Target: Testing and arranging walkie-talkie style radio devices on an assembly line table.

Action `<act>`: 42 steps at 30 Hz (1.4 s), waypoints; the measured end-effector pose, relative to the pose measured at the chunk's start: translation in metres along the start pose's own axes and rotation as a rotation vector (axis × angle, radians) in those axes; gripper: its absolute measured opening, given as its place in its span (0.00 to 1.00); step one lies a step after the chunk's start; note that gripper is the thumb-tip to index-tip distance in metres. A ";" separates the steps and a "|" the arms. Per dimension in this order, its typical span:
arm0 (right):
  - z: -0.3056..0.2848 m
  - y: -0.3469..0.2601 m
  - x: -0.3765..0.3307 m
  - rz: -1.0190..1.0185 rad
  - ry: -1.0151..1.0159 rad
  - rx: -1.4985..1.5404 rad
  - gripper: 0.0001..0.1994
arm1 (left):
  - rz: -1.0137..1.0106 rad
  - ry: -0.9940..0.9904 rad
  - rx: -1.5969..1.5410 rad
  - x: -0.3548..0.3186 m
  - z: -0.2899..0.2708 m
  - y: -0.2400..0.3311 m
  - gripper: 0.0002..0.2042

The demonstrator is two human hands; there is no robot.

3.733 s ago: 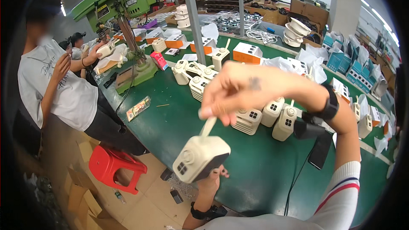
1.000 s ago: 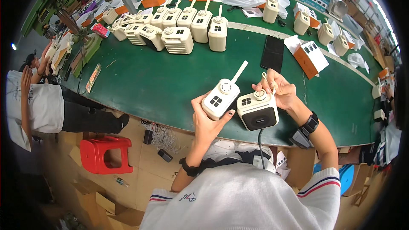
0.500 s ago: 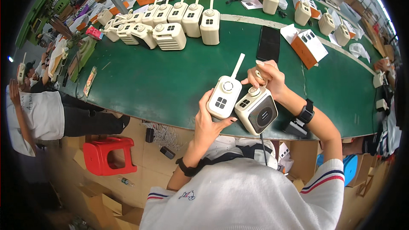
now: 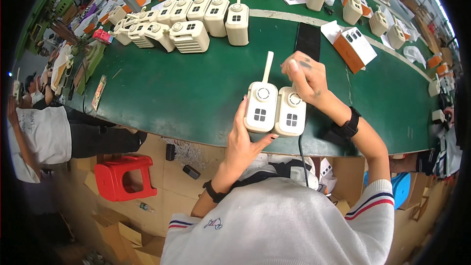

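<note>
My left hand is wrapped round a cream portable speaker, its strap sticking straight up. It has a round knob and dark buttons on top. Close against its right side stands a second cream speaker, with the left thumb at its lower edge. Over this one is my right hand, fingers curled closed at its strap, which the hand mostly hides. A black cable runs down from beside the second speaker past the table edge.
Several cream speakers are grouped at the back left of the green table. An orange-and-white box and a black flat panel lie beyond my right hand. A red stool stands on the floor, left. Another person is at far left.
The second speaker has turned from showing its dark grille to standing with its buttons facing me, alongside the first. My right hand has rolled over with it, back of the hand up.
</note>
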State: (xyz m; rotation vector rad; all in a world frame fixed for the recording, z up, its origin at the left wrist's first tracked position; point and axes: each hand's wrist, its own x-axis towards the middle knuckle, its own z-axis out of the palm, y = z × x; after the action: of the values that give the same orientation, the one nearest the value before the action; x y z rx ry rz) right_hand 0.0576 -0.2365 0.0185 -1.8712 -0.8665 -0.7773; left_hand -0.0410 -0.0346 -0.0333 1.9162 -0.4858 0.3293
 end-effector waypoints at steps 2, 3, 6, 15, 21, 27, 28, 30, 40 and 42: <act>-0.008 -0.005 0.001 0.189 -0.090 -0.094 0.11 | 0.048 -0.022 0.084 0.000 0.002 0.001 0.45; -0.013 -0.010 0.002 0.197 -0.087 -0.100 0.11 | 0.098 -0.037 0.170 0.001 0.004 0.003 0.45; -0.030 -0.033 0.008 0.284 -0.145 -0.279 0.07 | 0.139 -0.008 0.159 0.003 0.000 0.004 0.41; -0.048 -0.111 -0.054 0.497 -0.365 -0.174 0.17 | 0.298 -0.063 0.051 0.020 -0.018 -0.008 0.26; -0.007 -0.102 -0.088 0.432 -0.081 -0.240 0.16 | 0.356 -0.076 0.026 0.023 -0.019 -0.011 0.26; -0.003 -0.104 -0.087 0.383 -0.078 -0.377 0.20 | 0.329 -0.058 0.073 0.018 -0.018 -0.012 0.25; -0.003 -0.103 -0.088 0.384 -0.077 -0.375 0.20 | 0.363 -0.049 0.083 0.020 -0.018 -0.011 0.28; 0.000 -0.100 -0.090 0.356 -0.057 -0.406 0.20 | 0.356 -0.043 0.097 0.017 -0.016 -0.010 0.28; -0.002 -0.099 -0.092 0.364 -0.032 -0.378 0.17 | 0.315 -0.033 0.115 0.012 -0.013 -0.006 0.26; -0.003 -0.099 -0.092 0.396 -0.029 -0.340 0.16 | 0.301 -0.033 0.096 0.008 -0.012 -0.007 0.26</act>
State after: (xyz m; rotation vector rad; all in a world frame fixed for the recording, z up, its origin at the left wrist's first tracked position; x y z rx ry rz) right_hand -0.0749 -0.2276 -0.0073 -2.2639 -0.3711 -0.6779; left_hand -0.0303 -0.0231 -0.0307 1.9441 -0.7955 0.5244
